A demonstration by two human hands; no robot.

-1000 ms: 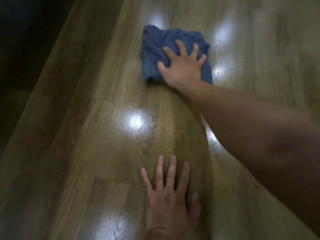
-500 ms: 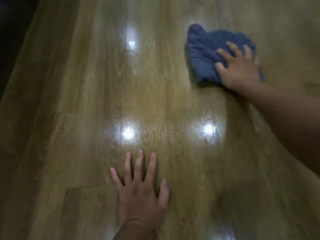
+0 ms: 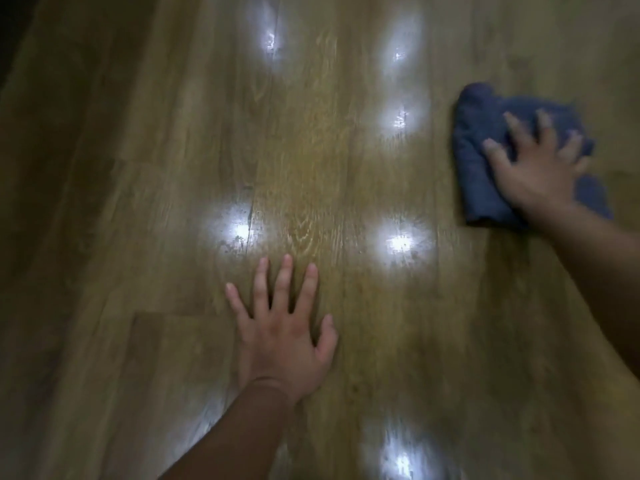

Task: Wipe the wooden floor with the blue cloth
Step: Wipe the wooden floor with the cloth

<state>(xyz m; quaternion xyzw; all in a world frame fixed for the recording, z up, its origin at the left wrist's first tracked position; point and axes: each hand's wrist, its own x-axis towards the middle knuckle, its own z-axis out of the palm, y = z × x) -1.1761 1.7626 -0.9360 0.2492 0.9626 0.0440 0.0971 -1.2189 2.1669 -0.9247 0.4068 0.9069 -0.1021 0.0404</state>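
1. The blue cloth [image 3: 474,181] lies bunched on the wooden floor [image 3: 311,161] at far right, well apart from the left hand [image 3: 280,334]. One second ago it lay straight ahead of that hand.
2. The right hand [image 3: 540,168] presses on the cloth with its fingers spread and straight, not curled round it.
3. The left hand rests flat on the boards, fingers apart, holding nothing.
4. Judgement: the stroke is sweeping rightward, so the centre strip is probably covered.
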